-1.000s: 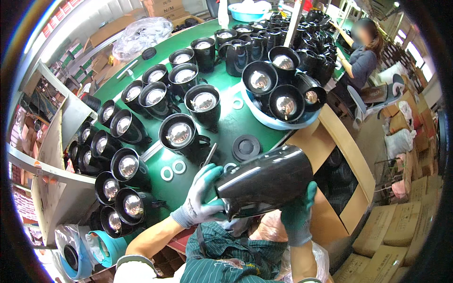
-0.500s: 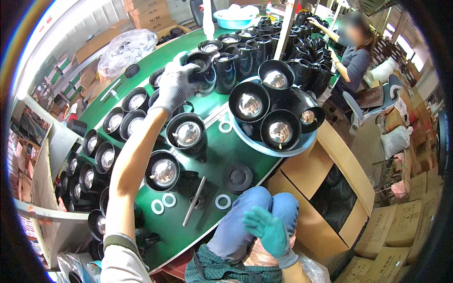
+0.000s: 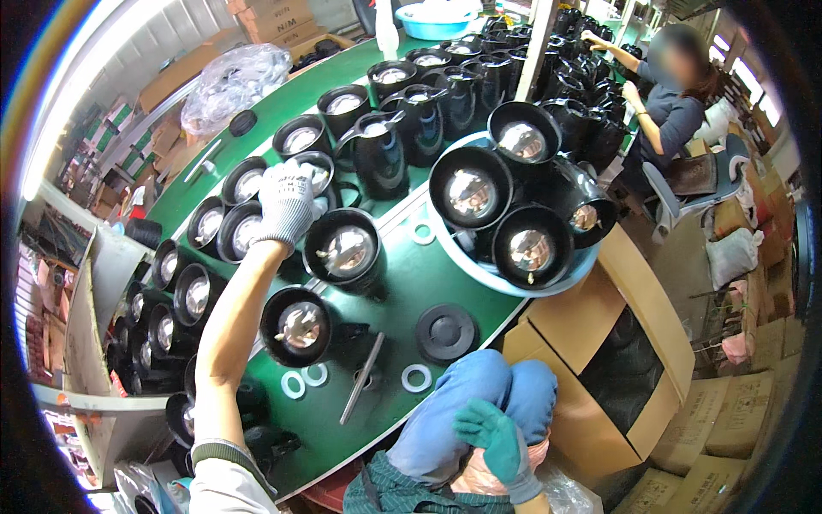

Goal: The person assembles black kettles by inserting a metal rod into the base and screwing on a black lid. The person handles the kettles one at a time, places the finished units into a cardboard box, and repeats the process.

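Observation:
My left hand, in a pale knitted glove, curls its fingers over the near rim of a black jug with a shiny silver dome inside. Part of that jug is hidden under the glove. My right hand, in a teal-palmed glove, hangs open and holds nothing above my lap. Just beyond the left hand, an upright black jug stands with its handle turned left. Nearer to me are two more domed jugs, one right of the hand and one below it.
A light blue basin holds several domed jugs. Pale rings, a metal rod and a black round cap lie on the green table. An open carton is at my right. A person works at the far right.
My left hand has let go of the upright jug and moved nearer and left to a domed jug. My right hand's fingers have bent slightly. The view has shifted a little.

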`<state>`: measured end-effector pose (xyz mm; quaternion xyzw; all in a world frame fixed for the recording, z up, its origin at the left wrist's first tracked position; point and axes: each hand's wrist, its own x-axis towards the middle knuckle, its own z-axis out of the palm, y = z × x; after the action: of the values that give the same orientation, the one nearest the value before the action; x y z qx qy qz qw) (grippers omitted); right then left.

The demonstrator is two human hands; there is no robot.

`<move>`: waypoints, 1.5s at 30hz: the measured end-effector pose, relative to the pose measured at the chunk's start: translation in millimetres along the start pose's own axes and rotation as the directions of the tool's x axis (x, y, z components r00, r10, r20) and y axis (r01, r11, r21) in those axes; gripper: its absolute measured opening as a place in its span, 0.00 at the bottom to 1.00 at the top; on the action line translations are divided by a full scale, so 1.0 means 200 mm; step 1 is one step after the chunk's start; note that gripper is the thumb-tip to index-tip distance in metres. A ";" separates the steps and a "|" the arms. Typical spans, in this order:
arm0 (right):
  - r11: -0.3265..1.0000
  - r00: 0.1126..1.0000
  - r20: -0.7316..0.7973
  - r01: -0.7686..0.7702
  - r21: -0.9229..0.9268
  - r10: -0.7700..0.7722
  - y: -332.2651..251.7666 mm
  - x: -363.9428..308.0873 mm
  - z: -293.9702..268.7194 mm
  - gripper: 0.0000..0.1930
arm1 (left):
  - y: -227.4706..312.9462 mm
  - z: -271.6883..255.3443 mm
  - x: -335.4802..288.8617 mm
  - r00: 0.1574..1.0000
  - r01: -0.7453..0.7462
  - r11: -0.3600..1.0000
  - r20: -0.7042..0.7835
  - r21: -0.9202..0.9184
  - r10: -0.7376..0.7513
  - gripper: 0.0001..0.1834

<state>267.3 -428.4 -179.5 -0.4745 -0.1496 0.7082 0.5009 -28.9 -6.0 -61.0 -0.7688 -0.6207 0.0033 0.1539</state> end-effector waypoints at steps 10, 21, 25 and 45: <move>0.932 0.955 0.220 0.255 -0.257 -0.200 -0.05 -0.14 0.13 0.30 | -0.23 -0.02 -0.25 0.949 -0.100 0.995 -0.302 -0.027 0.087 0.15; -0.595 0.167 0.804 0.591 -0.545 -0.571 -0.66 -0.14 0.84 0.36 | -0.03 -1.03 -1.20 0.770 -0.558 0.829 -0.353 0.032 0.531 0.14; -0.577 0.373 0.846 0.619 -0.533 -0.381 -0.56 -0.31 0.83 0.32 | 0.11 -1.02 -1.55 0.723 -0.685 0.717 -0.246 -0.128 0.646 0.16; 0.365 0.646 0.628 0.763 -0.533 -0.434 -0.07 -0.45 0.38 0.23 | 0.35 0.37 -2.41 0.777 0.604 -0.320 0.450 -0.730 0.440 0.38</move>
<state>218.0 -478.1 -85.0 -0.3988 -0.6940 0.4109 0.4364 -88.4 -462.5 -238.8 -0.4440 -0.4183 -0.2646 -0.7469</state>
